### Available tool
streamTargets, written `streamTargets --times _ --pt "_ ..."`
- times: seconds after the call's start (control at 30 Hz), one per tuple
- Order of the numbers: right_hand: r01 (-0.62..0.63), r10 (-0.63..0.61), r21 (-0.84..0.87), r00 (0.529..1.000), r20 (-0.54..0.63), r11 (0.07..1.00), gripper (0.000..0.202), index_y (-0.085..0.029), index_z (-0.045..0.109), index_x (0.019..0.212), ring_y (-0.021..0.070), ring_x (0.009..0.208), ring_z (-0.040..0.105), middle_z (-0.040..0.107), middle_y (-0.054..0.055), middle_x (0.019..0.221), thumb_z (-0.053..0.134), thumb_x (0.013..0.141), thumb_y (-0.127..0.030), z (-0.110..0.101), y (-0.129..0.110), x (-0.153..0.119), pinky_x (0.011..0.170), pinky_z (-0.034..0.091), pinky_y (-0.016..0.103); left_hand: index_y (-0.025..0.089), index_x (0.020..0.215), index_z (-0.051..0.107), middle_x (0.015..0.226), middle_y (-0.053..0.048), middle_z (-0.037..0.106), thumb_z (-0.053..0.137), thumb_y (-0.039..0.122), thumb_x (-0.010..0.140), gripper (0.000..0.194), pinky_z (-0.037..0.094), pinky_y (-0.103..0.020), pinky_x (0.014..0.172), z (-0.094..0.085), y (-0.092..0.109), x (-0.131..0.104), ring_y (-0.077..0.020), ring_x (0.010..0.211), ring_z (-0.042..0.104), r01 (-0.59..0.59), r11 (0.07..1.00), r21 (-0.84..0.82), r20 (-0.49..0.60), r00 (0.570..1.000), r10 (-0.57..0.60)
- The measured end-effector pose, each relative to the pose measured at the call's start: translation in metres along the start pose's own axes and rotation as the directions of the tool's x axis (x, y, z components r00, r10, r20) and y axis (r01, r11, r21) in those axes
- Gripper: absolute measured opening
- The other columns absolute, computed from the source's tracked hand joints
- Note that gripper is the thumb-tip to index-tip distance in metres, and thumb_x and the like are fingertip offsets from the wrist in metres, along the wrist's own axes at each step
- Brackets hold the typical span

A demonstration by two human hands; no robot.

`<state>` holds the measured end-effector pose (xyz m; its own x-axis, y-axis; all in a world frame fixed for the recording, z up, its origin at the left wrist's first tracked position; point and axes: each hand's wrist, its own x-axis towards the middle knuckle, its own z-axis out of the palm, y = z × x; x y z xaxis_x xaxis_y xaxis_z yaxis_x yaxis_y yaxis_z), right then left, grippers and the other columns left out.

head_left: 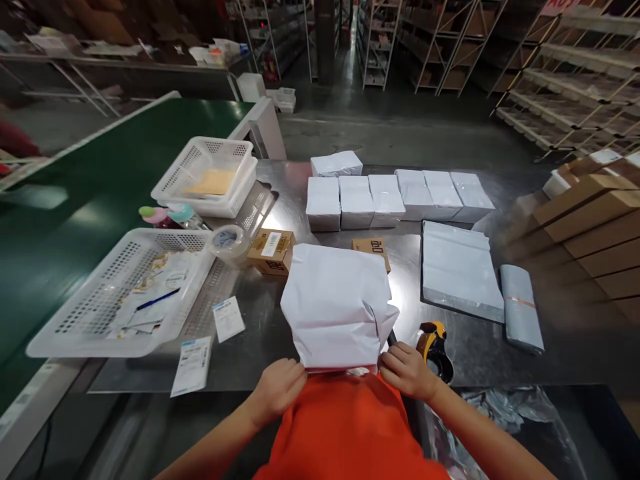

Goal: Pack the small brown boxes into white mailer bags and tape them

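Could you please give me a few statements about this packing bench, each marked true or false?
1. The left hand and right hand are both at the near edge of the white package. True.
2. The blue pen lies on bare metal. False: the blue pen lies on papers in the nearer white basket.
3. The tape dispenser is to the right of the white package. True.
4. The banded roll lies left of the flat grey stack. False: the banded roll lies to its right.
5. Both hands are gloved. False: they are bare.
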<state>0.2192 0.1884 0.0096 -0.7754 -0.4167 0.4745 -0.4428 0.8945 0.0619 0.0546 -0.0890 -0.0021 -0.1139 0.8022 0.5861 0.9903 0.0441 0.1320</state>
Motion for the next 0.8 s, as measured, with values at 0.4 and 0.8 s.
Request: streamTargets --times 0.4,0.8 --pt "-0.026 0.026 0.030 1.000 0.015 0.999 0.024 -0.021 0.059 0.074 0.0150 0.064 0.044 0.057 0.001 0.068 0.047 0.093 -0.012 0.027 -0.001 -0.017 0.060 0.031 0.031 0.014 0.090 0.060 0.074 -0.005 0.065 0.044 0.006 0.092 0.018 0.038 -0.030 0.054 0.000 -0.009 -0.005 -0.0146 0.059 0.051 -0.071 0.997 -0.010 -0.052 0.996 0.070" --pt "-0.611 0.746 0.645 0.131 0.653 -0.458 0.037 -0.018 0.063 0.083 0.0208 0.065 0.063 0.068 0.009 0.073 0.060 0.080 -0.055 0.028 0.135 0.080 0.061 0.051 0.034 0.018 0.064 0.056 0.062 -0.002 0.056 0.037 0.011 0.097 0.039 0.030 -0.029 0.055 0.028 -0.021 -0.024 -0.0137 0.056 0.044 0.007 1.000 0.018 -0.035 0.999 -0.006"
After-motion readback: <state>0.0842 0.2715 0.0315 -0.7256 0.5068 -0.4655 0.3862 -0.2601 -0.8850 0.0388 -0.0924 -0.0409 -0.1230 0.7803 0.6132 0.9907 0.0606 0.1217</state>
